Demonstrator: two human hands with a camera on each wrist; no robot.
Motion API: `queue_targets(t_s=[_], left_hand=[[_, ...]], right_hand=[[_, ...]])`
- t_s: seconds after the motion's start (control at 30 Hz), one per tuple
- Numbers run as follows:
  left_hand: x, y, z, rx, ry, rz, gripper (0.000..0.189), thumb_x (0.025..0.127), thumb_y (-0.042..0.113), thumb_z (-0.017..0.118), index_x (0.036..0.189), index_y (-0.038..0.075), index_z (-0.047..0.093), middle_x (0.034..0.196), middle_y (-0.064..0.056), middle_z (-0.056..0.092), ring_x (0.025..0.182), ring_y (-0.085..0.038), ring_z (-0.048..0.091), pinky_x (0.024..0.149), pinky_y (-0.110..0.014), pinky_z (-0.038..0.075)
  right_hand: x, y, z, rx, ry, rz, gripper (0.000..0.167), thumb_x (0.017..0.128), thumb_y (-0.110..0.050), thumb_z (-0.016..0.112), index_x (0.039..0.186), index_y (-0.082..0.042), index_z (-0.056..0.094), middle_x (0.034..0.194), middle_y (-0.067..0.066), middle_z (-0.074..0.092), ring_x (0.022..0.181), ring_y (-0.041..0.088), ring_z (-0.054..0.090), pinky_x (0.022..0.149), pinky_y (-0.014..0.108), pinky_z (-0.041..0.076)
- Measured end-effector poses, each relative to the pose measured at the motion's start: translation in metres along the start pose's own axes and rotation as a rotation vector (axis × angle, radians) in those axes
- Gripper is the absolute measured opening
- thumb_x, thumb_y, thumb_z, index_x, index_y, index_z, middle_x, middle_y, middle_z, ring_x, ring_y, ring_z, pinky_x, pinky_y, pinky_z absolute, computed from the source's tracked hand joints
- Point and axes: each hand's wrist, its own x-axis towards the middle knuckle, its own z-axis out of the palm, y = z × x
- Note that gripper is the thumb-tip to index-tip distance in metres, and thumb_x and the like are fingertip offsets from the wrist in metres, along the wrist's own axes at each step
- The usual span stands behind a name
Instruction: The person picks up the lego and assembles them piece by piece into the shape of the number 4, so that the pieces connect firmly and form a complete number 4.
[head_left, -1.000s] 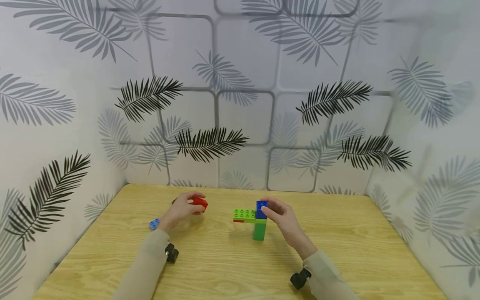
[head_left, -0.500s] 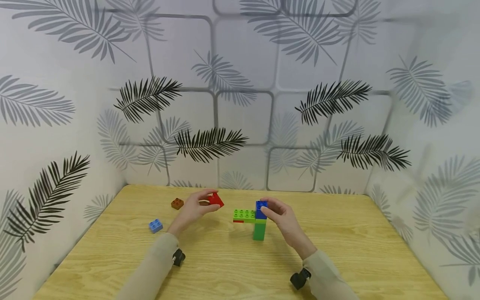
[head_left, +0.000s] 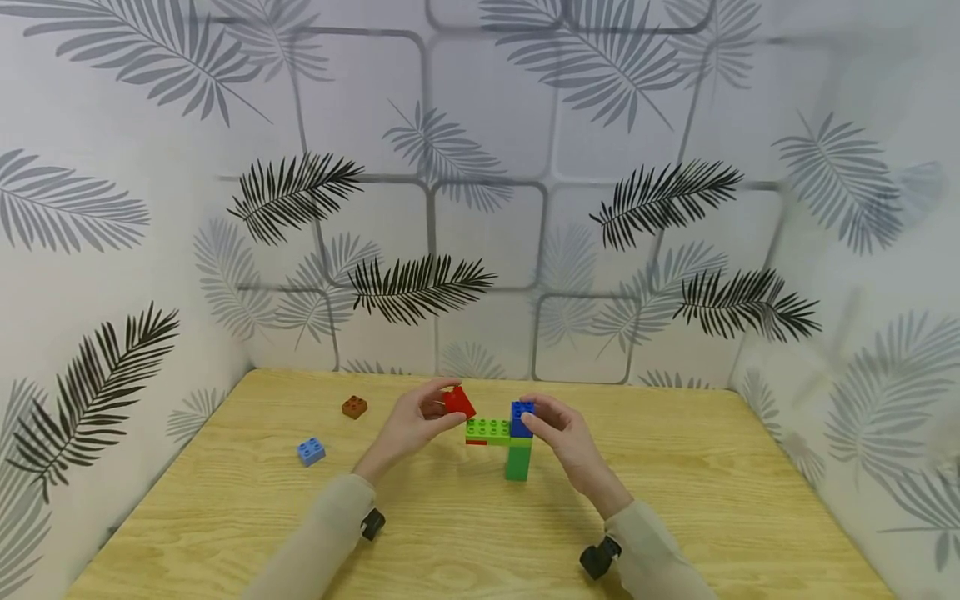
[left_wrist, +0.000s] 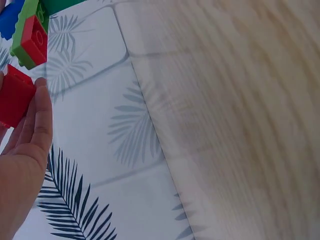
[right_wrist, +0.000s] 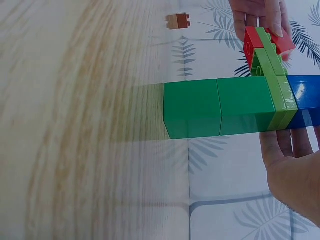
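Observation:
My left hand (head_left: 412,423) pinches a red toy brick (head_left: 459,402) between thumb and fingers. It holds the brick tilted, right at the left end of a studded lime-green plate (head_left: 487,430). That plate juts out leftward from a tower of two stacked green bricks (right_wrist: 220,107). Beneath the plate's outer end sits another red brick (left_wrist: 35,40), with its hollow underside showing in the left wrist view. A dark blue brick (head_left: 522,421) tops the tower, and my right hand (head_left: 567,442) grips it from the right side.
On the left of the wooden table (head_left: 450,542) lie a brown brick (head_left: 355,407) and, nearer, a light blue brick (head_left: 311,452). A wall with a leaf pattern (head_left: 487,225) rises behind the table's far edge.
My left hand has carried the red brick rightward to the plate's end, uncovering the brown brick and the rest of the light blue one. The right hand and tower hold still.

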Motion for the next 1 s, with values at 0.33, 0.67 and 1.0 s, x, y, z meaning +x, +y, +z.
queue_targets(t_s=[0.33,0.67,1.0], left_hand=[[-0.003,0.013,0.008,0.065,-0.103,0.112,0.05,0.092,0.018,0.07,0.139,0.017,0.057,0.124,-0.01,0.066,0.099,-0.021,0.066,0.087,-0.036,0.055],[-0.004,0.013,0.012,0.14,-0.182,0.23,0.056,0.091,0.015,0.071,0.143,0.018,0.053,0.131,-0.008,0.064,0.104,-0.021,0.067,0.088,-0.032,0.056],[-0.004,0.011,0.014,0.177,-0.224,0.225,0.075,0.083,0.001,0.075,0.147,0.027,0.047,0.132,-0.006,0.062,0.105,-0.022,0.068,0.091,-0.036,0.055]], right_hand=[[0.001,-0.001,0.0,-0.02,0.017,0.017,0.048,0.096,-0.025,0.065,0.137,-0.004,0.054,0.123,0.005,0.062,0.112,0.016,0.056,0.109,0.043,0.042],[0.001,0.0,-0.001,-0.01,0.007,0.006,0.048,0.097,-0.023,0.063,0.137,-0.001,0.052,0.122,0.006,0.062,0.112,0.017,0.058,0.111,0.045,0.04],[0.001,0.001,-0.001,-0.009,0.007,0.022,0.047,0.096,-0.024,0.064,0.137,-0.003,0.053,0.122,0.007,0.062,0.118,0.029,0.056,0.11,0.044,0.041]])
